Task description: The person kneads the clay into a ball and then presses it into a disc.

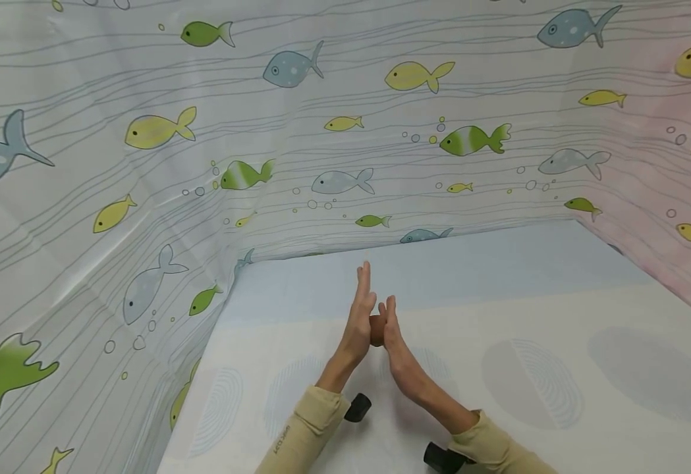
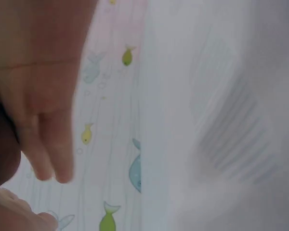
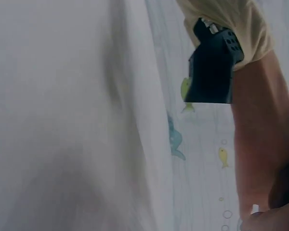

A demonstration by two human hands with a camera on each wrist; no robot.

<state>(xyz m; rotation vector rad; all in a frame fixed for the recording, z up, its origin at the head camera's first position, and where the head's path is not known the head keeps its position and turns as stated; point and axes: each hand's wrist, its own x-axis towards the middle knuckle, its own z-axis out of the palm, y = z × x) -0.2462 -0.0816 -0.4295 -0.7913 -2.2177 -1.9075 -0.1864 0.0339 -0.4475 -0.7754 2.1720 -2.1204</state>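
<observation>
While the left hand (image 1: 361,322) and right hand (image 1: 394,332) press a small brown lump (image 1: 377,329) between flat palms, fingers (image 1: 364,283) straight, above the tabletop's (image 1: 558,368) far-left part, rolling looks underway, the lump not yet set down

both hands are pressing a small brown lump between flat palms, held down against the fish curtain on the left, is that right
Not quite. The left hand and right hand do press the brown lump between flat palms, but over the pale table, apart from the fish curtain; the head view shows it.
</observation>
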